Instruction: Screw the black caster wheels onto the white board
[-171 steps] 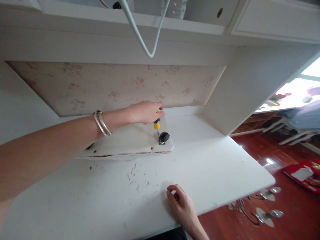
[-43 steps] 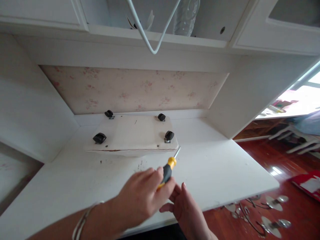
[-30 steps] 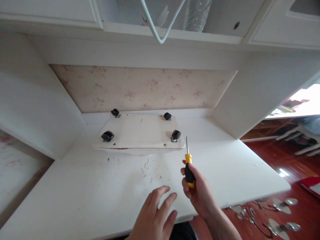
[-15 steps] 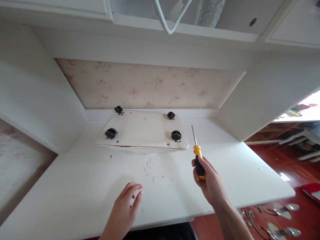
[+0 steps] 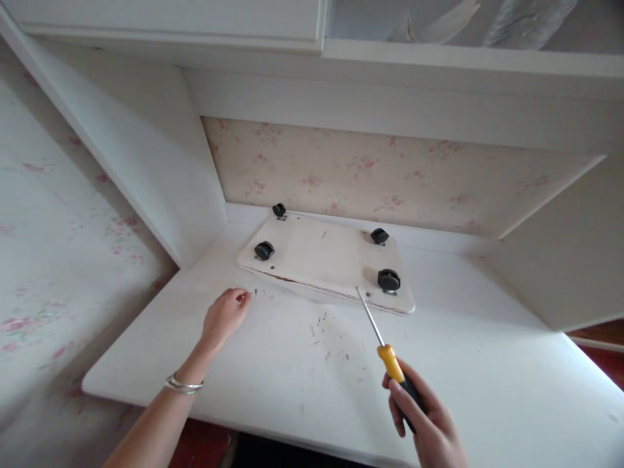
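My right hand [image 5: 429, 409] grips a screwdriver [image 5: 396, 370] with a yellow and black handle. Its metal shaft points up and left, and the tip appears in front of the white board's near edge. My left hand [image 5: 228, 315] is low over the tabletop, fingers curled together, with nothing seen in them. Just right of those fingertips is a small dark screw [image 5: 255, 290], apart from them. Behind both hands lies the white board [image 5: 322, 257], with black caster wheels [image 5: 389, 279] facing up at its corners. Its front edge is cracked.
The white tabletop [image 5: 273, 370] carries dark specks and scraps [image 5: 319, 320] near its middle. White side panels and an overhead cabinet [image 5: 170, 23] enclose the space. Floral wallpaper [image 5: 312, 175] covers the back. An open shelf with plastic-wrapped things is at upper right.
My view has swung left. My left hand has reached forward and left toward the small screw, its fingers closing up. The screwdriver's tip has moved left, toward the board's front edge.
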A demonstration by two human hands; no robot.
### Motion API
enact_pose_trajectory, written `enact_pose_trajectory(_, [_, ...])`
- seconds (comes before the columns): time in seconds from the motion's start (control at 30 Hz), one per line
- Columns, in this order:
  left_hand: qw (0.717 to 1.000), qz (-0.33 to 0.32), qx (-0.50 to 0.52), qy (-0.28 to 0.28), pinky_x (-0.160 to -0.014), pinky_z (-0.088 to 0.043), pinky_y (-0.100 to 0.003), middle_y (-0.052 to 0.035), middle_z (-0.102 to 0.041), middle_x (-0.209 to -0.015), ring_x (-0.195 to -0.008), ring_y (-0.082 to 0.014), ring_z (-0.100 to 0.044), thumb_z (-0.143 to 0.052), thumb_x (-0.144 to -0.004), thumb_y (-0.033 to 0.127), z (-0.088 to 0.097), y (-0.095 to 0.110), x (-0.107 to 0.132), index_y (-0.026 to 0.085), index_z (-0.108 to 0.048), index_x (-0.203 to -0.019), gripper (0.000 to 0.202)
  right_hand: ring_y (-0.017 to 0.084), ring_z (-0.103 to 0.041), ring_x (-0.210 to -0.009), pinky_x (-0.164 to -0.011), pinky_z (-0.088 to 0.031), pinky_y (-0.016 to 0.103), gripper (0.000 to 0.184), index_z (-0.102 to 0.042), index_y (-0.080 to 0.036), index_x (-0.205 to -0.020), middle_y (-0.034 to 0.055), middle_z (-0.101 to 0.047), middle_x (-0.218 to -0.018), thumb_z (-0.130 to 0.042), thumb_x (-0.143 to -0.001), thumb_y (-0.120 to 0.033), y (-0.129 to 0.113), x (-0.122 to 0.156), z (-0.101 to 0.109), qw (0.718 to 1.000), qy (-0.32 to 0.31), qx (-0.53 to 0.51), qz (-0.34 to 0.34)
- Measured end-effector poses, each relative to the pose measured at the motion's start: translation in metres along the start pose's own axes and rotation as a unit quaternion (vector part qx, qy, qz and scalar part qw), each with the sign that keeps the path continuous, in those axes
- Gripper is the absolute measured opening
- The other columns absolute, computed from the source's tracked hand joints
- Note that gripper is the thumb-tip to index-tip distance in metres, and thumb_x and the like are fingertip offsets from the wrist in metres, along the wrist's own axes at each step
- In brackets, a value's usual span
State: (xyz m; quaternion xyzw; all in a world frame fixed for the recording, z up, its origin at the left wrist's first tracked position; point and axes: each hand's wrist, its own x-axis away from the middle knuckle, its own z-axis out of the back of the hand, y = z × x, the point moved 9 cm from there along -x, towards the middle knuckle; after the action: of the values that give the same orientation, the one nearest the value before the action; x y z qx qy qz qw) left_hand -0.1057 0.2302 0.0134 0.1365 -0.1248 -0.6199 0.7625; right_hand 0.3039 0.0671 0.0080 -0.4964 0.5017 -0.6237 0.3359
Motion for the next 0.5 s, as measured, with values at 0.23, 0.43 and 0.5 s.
enact_pose_trajectory(0.23, [0.997,0.014,-0.07,-0.009,-0.077,-0.05,-0.033,-0.0081,-0.07,-0.115,-0.093,-0.026,-0.069,-0.04,-0.093,0.051,-0.008,0.01,-0.025,0.024,-0.072,-0.099,0.043,0.014,-0.047,-0.052,-0.053,-0.037,0.031,0.067,-0.063,-0.017,-0.126,0.0002,-0.059,-0.065,-0.075,-0.075,-0.059,0.006,0.004,-0.007,1.0,0.0,0.012,-0.008])
enact_pose_trajectory(0.43, [0.995,0.015,-0.092,-0.024,-0.078,-0.052,-0.036,-0.0123,-0.069,-0.116,-0.092,-0.0289,-0.07,-0.041,-0.091,0.046,-0.015,0.015,-0.032,0.02,-0.075,-0.091,0.043,0.012,-0.045,-0.047,-0.048,-0.034,0.03,0.064,-0.067,-0.017,-0.121,-0.0002,-0.059,-0.062,-0.075,-0.074,-0.06,0.007,0.01,-0.001,0.999,0.048,0.012,0.004])
enact_pose_trajectory(0.5, [0.995,0.016,-0.097,-0.027,-0.077,-0.052,-0.037,-0.0129,-0.068,-0.118,-0.092,-0.0293,-0.07,-0.041,-0.091,0.046,-0.017,0.017,-0.034,0.02,-0.076,-0.093,0.044,0.012,-0.045,-0.046,-0.048,-0.034,0.029,0.063,-0.067,-0.017,-0.121,-0.0025,-0.054,-0.057,-0.074,-0.075,-0.06,0.008,0.01,0.0,0.999,0.047,0.016,0.003])
